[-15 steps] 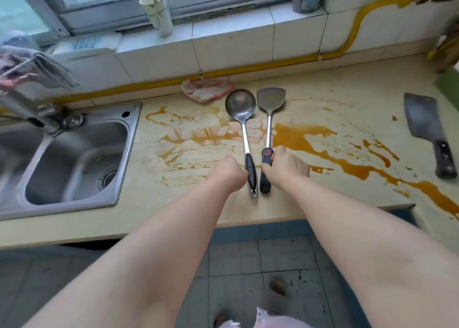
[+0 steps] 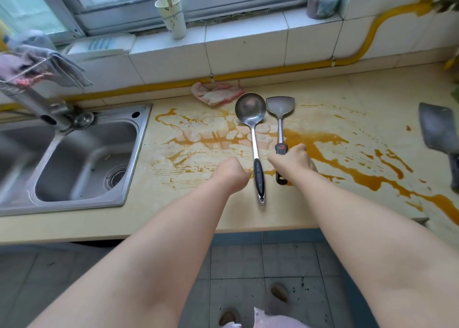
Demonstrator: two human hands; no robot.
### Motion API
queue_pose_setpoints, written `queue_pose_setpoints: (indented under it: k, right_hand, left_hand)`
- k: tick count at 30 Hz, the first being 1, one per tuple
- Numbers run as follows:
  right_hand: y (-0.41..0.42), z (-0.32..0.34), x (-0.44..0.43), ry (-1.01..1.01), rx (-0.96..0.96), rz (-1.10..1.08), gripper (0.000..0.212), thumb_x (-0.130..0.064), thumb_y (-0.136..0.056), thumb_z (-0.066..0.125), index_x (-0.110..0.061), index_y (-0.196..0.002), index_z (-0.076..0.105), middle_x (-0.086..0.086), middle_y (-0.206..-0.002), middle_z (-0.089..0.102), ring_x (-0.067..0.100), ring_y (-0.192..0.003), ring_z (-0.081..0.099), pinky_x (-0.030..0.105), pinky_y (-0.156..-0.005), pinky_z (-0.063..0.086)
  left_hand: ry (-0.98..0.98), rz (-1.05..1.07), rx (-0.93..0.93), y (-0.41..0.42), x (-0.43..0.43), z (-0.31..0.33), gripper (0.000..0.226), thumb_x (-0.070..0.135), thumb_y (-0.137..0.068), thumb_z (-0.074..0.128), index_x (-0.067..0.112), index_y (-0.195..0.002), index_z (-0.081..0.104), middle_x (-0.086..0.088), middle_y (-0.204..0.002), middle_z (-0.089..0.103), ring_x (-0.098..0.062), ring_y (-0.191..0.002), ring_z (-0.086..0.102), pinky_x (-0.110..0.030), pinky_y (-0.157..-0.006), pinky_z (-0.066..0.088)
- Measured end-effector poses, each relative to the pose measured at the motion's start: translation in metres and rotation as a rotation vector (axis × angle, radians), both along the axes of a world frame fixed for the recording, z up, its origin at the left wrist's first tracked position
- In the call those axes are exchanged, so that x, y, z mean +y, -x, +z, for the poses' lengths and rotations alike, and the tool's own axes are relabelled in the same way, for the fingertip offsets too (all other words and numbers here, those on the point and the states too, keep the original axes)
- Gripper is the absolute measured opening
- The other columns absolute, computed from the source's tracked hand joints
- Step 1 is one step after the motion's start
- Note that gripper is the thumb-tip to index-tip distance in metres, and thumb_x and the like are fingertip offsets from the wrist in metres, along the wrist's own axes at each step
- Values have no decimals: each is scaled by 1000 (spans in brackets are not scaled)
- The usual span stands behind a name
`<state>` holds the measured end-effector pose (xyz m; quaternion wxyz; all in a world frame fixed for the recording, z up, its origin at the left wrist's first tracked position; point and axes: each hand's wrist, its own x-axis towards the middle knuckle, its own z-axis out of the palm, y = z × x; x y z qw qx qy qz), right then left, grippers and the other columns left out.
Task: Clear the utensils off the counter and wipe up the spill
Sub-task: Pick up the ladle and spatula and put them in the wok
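**Utensils and spill.** A stainless-steel, round-bowled ladle [image 2: 250, 114] with a black handle is laid flat on the pale yellow counter [image 2: 223, 216], bowl towards the wall. Just beside it on the right, and parallel, a grey flat-bladed spatula [image 2: 280, 106] with a steel shaft and a black-and-red handle is laid; its handle is only partly seen. A dark, broad-bladed cleaver [image 2: 437, 129] is seen well apart, at the right edge, blurred. An orange-brown liquid spill [image 2: 310, 139] is spread beneath ladle and spatula, smeared thin to the left and pooled thicker to the right.

The spill [image 2: 310, 141] is orange, the counter [image 2: 173, 218] pale yellow, the cloth [image 2: 216, 93] pink-checked.
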<state>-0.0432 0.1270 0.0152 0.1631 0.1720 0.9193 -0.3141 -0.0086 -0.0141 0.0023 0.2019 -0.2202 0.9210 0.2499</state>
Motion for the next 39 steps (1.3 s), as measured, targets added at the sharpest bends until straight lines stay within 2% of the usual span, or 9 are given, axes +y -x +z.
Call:
queue_pose_setpoints:
  k: [2,6,10,15,19,23,26,32,39]
  right_hand:
    - [7,6,3,104,-53,-34,49,-43,-83,49,-8,-117,54,8,-98,58,29,-87,55,31,-69,42]
    - [13,12,9,384,-38,-128,36,-29,-88,44,-7,-112,60,7,-81,62,19,-66,62,23,-52,46]
    - [13,9,14,342,109,-133,26,-29,-88,48,-7,-103,52,10,-87,59,23,-64,52,23,-47,35]
    - [17,10,29,246,185,-123,36,-32,-86,51,-7,-112,51,8,-96,58,28,-79,55,30,-63,41]
    - [19,7,43,191,192,-101,34,-30,-87,53,-6,-111,52,8,-92,55,27,-76,52,27,-58,38]
    - [14,3,48,167,198,-93,33,-35,-90,52,-7,-107,50,2,-81,49,24,-72,49,29,-57,37]
    - [12,3,48,150,210,-94,34,-37,-90,51,-8,-107,49,4,-85,51,24,-74,50,32,-61,40]
    - [6,8,48,119,216,-89,31,-39,-90,50,-11,-104,49,5,-87,53,26,-77,53,35,-67,46]
    - [-13,19,48,96,221,-110,29,-31,-86,54,-10,-106,50,7,-91,56,27,-77,53,32,-64,43]
  left_hand:
    - [-1,-10,-6,2,10,1,34,41,-91,56,9,-79,56,-10,-78,63,-25,-70,60,-29,-58,45]
    - [48,-45,-7,2,27,4,46,47,-90,59,8,-113,49,-9,-95,62,-27,-91,64,-31,-65,47]
    - [129,-88,-25,4,41,5,64,52,-87,61,7,-125,36,-3,-94,55,-25,-91,61,-36,-73,53]
    - [89,-53,-59,7,44,1,60,44,-81,70,11,-114,32,-1,-82,52,-24,-81,63,-39,-78,58]
    - [22,28,-73,10,40,-3,56,33,-80,74,12,-109,31,-3,-82,51,-24,-79,63,-40,-75,60]
    - [-302,256,-37,17,38,-1,54,23,-77,70,7,-115,36,-8,-92,54,-19,-78,58,-33,-65,57]
    - [-494,350,76,25,36,16,26,23,-77,62,8,-97,54,-8,-88,57,-21,-74,55,-28,-58,47]
    - [-496,410,238,34,34,46,19,19,-79,53,5,-91,61,-7,-77,57,-22,-61,50,-30,-58,45]
    - [-537,293,303,20,35,53,9,16,-78,53,8,-76,50,-9,-73,49,-21,-56,40,-28,-50,32]
